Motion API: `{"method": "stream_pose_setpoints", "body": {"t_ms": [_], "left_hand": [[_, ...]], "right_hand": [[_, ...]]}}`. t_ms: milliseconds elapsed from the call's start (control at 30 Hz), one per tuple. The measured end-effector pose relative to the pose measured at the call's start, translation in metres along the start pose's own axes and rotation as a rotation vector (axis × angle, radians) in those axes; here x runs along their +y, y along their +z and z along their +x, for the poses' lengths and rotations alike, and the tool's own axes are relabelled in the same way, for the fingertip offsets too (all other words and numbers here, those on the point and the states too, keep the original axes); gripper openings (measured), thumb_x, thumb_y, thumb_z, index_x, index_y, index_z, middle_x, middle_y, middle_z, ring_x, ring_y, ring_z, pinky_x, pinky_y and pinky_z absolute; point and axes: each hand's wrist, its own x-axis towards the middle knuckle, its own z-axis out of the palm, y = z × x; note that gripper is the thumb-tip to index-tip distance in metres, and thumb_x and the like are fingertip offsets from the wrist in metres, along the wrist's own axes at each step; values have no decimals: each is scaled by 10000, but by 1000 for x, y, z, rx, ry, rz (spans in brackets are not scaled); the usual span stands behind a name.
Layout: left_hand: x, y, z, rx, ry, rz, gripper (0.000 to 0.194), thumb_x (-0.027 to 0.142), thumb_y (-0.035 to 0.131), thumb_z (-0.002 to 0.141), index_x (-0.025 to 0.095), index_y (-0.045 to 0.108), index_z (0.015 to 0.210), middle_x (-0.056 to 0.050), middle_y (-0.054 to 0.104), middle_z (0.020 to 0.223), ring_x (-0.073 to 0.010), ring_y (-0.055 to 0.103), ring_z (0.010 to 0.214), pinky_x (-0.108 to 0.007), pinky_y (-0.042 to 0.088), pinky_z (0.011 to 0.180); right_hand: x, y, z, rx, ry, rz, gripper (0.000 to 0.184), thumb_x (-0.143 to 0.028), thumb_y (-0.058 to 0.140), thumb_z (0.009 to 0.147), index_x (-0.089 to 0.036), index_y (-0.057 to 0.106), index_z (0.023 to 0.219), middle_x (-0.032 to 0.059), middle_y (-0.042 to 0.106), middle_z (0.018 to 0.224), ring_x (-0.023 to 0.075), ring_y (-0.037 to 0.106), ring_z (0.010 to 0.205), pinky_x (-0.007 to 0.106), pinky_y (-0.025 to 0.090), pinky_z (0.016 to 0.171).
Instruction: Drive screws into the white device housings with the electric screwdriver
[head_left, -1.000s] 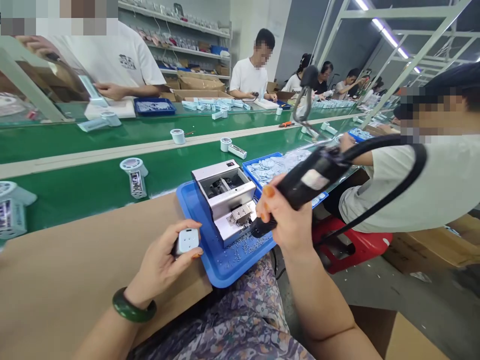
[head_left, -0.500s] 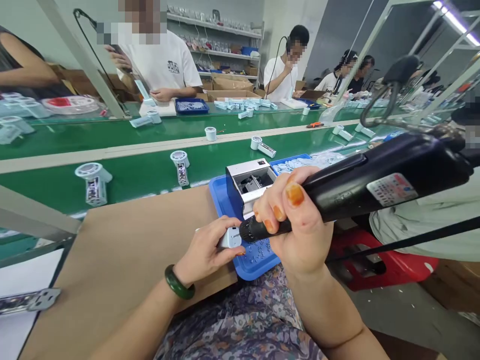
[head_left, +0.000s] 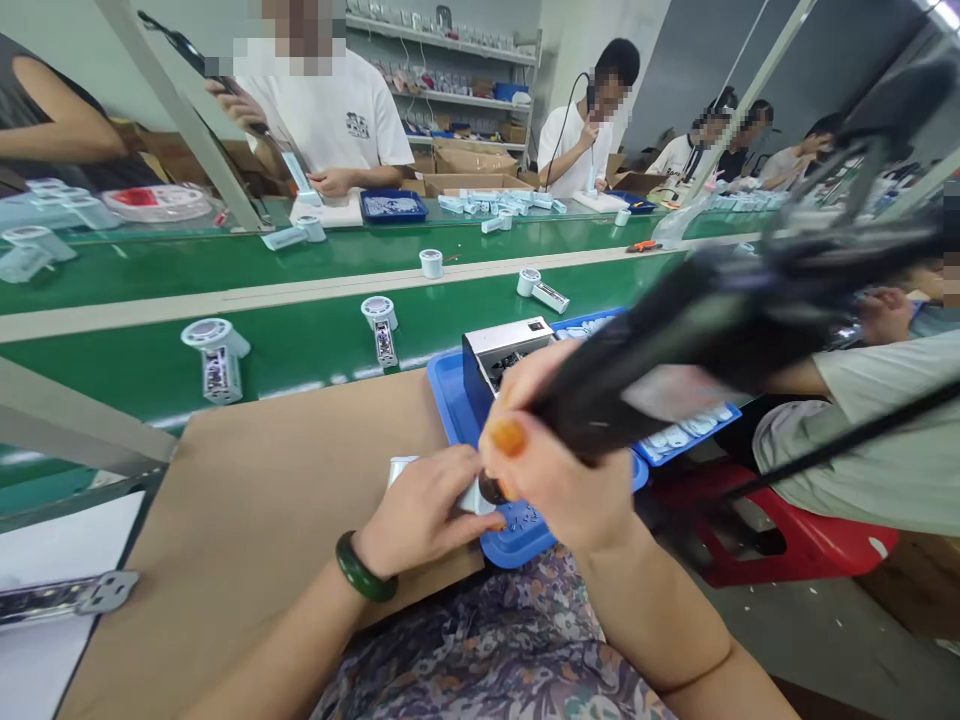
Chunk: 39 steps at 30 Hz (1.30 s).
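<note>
Green conveyor (head_left: pixel 150 385) beyond a tan board (head_left: pixel 255 480); at the board's edge, a blue tray (head_left: pixel 450 400) under a metal screw feeder (head_left: pixel 502 345), apparently placed within easy reach of both hands. Right hand (head_left: pixel 555 470) closed around a black electric screwdriver (head_left: pixel 675 340), blurred, its tip angled down against or just beside a small white plastic housing (head_left: pixel 469 498). Left hand (head_left: pixel 424 520) gripping that housing above the tray, seemingly steadying it for the tip. Housing mostly hidden by fingers, only pale edges showing.

And here's the long green conveyor line (head_left: pixel 300 370) running away down the room, white metal shelving (head_left: pixel 450 60) along the far wall, cardboard boxes (head_left: pixel 469 158) beneath it, a red plastic stool (head_left: pixel 795 545) on the grey concrete floor (head_left: pixel 825 625)!
</note>
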Motion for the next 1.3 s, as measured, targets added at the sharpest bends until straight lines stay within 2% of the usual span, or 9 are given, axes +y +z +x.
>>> {"method": "stream_pose_setpoints", "body": {"t_ms": [67, 167, 267, 367, 467, 567, 800, 1000, 1300], "left_hand": [[-1, -5, -5, -1, -6, 103, 405, 540, 592, 1064, 200, 717, 1243, -135, 783, 1074, -289, 745, 889, -378, 597, 773], [-6, -24, -11, -12, 5, 145, 452, 583, 511, 1094, 204, 701, 1250, -122, 768, 1048, -266, 726, 857, -353, 557, 727], [-12, -45, -15, 32, -77, -29, 515, 665, 606, 1029, 215, 666, 1273, -69, 723, 968, -208, 683, 790, -299, 525, 691], [-15, -56, -18, 109, -162, -256, 463, 593, 677, 1023, 218, 634, 1291, -66, 693, 994, -177, 647, 777, -269, 511, 672], [-12, -51, -19, 114, -172, -423, 447, 559, 701, 1020, 205, 632, 1284, -67, 670, 966, -184, 632, 789, -272, 499, 669], [-4, -40, -15, 88, -177, -510, 470, 573, 717, 1005, 198, 642, 1278, -73, 671, 975, -182, 621, 797, -275, 492, 685], [17, -18, -7, 13, -202, -518, 565, 667, 665, 998, 192, 650, 1304, -119, 733, 1110, -213, 678, 882, -320, 560, 806], [20, -16, -2, 35, -122, -496, 504, 628, 635, 1034, 202, 626, 1304, -98, 748, 1131, -196, 704, 897, -291, 580, 826], [22, -15, 2, 11, -137, -503, 582, 707, 586, 1021, 184, 627, 1272, -99, 741, 1091, -196, 689, 865, -301, 587, 805]], "right_hand": [[21, 3, -5, -67, 53, 30, 332, -394, 892, 778, -237, 600, 766, -51, 588, 627, 103, 526, 502, 258, 514, 483], [31, -7, -15, -9, 22, 76, 326, -394, 905, 785, -236, 621, 819, -70, 577, 623, 90, 496, 489, 251, 507, 497], [7, -31, -17, 61, 2, 220, 257, -398, 848, 871, -258, 632, 878, -107, 523, 592, 63, 422, 423, 239, 475, 507], [-25, -53, -14, 92, 0, 286, 265, -427, 843, 870, -259, 638, 870, -107, 474, 592, 50, 367, 404, 239, 461, 518], [-39, -59, -15, 157, -19, 313, 270, -442, 841, 859, -252, 650, 862, -106, 412, 588, 45, 307, 398, 238, 451, 507], [-38, -52, -17, 187, -54, 343, 259, -414, 836, 856, -252, 635, 849, -106, 414, 585, 49, 325, 397, 236, 458, 504], [-41, -23, -13, 62, -130, 299, 234, -340, 813, 915, -271, 594, 867, -119, 538, 579, 62, 448, 396, 269, 482, 532], [-45, -9, -13, 74, -124, 228, 319, -350, 914, 837, -268, 607, 808, -105, 560, 596, 65, 492, 408, 268, 421, 472], [-41, -9, -17, 62, -132, 144, 268, -357, 897, 864, -289, 638, 863, -108, 538, 630, 65, 463, 425, 279, 469, 490]]}}
